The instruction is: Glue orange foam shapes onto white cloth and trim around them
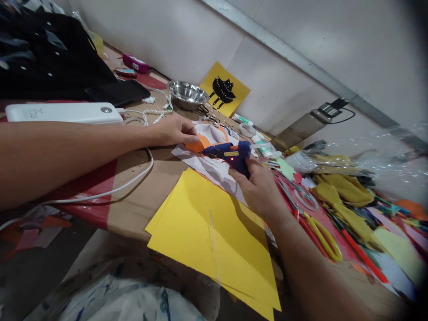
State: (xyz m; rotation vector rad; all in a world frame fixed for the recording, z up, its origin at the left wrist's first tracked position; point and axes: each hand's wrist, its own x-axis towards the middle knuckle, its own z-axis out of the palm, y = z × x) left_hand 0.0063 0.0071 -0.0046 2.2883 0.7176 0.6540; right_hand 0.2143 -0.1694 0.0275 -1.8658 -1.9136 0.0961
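Note:
My right hand [259,187] is wrapped round the handle of a blue hot glue gun [227,152], whose small red light is lit. A clear glue stick [262,145] pokes out of its back. The nozzle points left, at an orange cutout [195,145] pinched in the fingers of my left hand [175,131]. Under both lies a white sheet [217,171] with more orange on it. Whether the nozzle touches the cutout I cannot tell. Yellow card sheets [214,236] lie stacked at the table's front edge, just below the white sheet.
A white power bank [63,113] with a trailing cable and a black phone [118,91] are at left. Behind stand a steel bowl [187,94] and a yellow card with a black figure [222,91]. Yellow-handled scissors [323,236], a metal bottle [302,127] and scraps crowd the right.

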